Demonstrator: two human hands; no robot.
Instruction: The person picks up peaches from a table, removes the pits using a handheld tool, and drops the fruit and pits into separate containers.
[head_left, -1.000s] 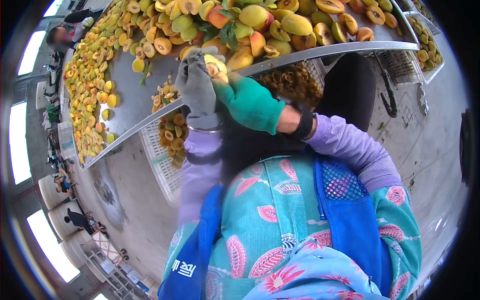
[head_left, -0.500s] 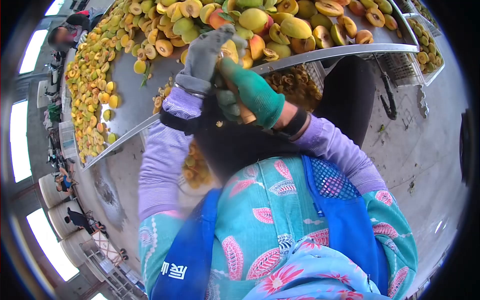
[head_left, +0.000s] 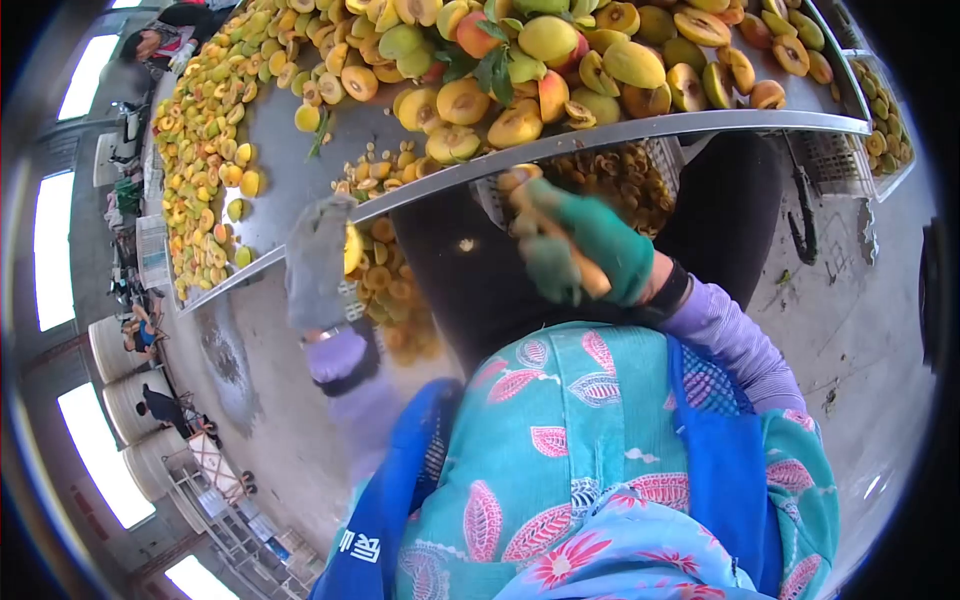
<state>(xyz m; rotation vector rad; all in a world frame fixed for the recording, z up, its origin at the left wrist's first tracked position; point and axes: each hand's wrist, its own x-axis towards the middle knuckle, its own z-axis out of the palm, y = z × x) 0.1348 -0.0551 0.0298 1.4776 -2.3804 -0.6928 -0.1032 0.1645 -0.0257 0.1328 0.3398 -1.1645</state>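
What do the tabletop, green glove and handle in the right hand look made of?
Tabletop: likely bare sheet metal, smooth, semi-gloss; plain grey with a bright glare patch.
Green glove: probably stretchy fabric, matte; snug fit, no shine. Any coating: can't tell.
Handle: perhaps smooth wood, from its even tan colour; plastic possible.

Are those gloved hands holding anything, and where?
The right hand grips a tan handle near its exposed end; the left hand is too blurred to tell.

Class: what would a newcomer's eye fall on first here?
Heaped yellow-green fruit, much halved, lies on the grey metal table up top. Below its edge, the green-gloved right hand grips a tan rod-shaped handle; the blurred grey-gloved left hand is farther left.
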